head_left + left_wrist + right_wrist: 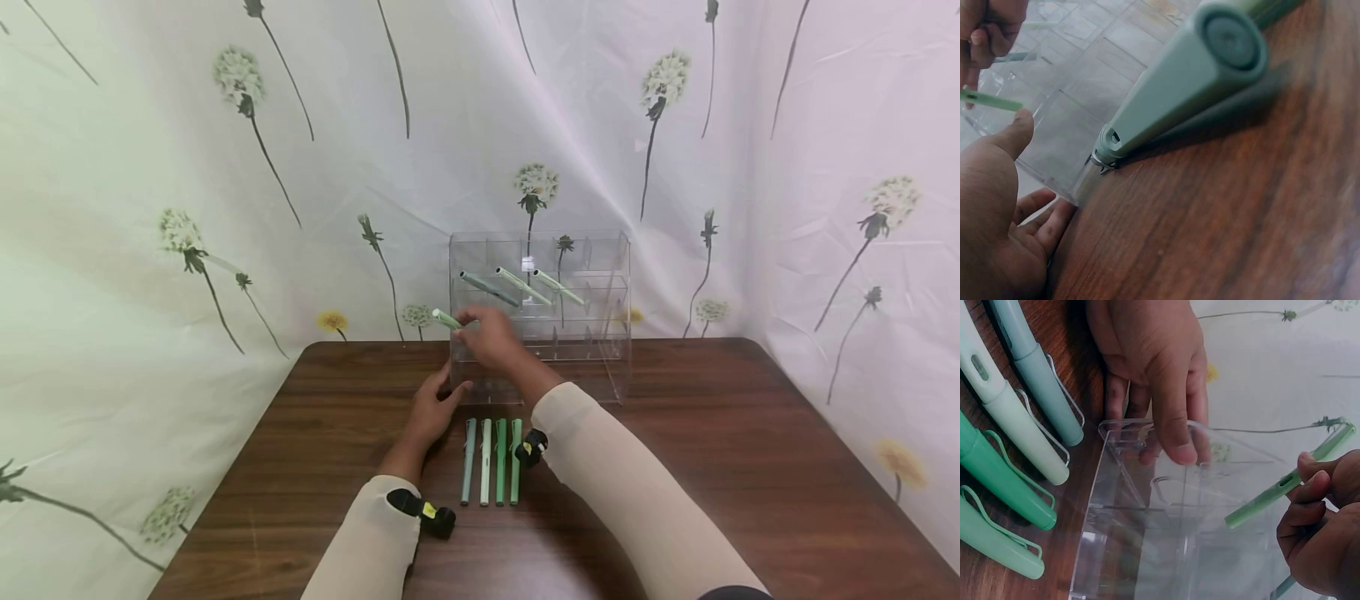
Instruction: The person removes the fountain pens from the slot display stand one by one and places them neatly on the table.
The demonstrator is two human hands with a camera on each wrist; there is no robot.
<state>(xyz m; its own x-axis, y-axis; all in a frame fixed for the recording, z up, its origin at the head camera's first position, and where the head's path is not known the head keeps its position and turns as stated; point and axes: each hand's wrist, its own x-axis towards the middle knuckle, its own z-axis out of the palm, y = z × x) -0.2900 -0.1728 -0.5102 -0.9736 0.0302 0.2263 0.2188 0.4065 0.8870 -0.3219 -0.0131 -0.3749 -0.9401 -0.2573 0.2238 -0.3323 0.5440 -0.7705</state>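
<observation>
A clear plastic pen organizer (540, 395) with slanted tiers stands at the back of the table. My right hand (489, 340) pinches a light green pen (1261, 507) at the organizer's left side, its capless-looking end angled downward. My left hand (431, 414) holds the organizer's front left corner, thumb (1175, 434) across the front and fingers behind the side wall. Three pens lie tilted in the upper tier: a grey-teal pen (487, 288) and two pale green pens (522, 286). The lower tiers are partly hidden behind the right hand.
Side by side before the organizer lie a blue-grey pen (468, 463), a whitish pen (486, 463), a bright green pen (501, 463) and a mint pen (515, 463). A flower-print curtain (337, 183) hangs behind the wooden table (300, 500).
</observation>
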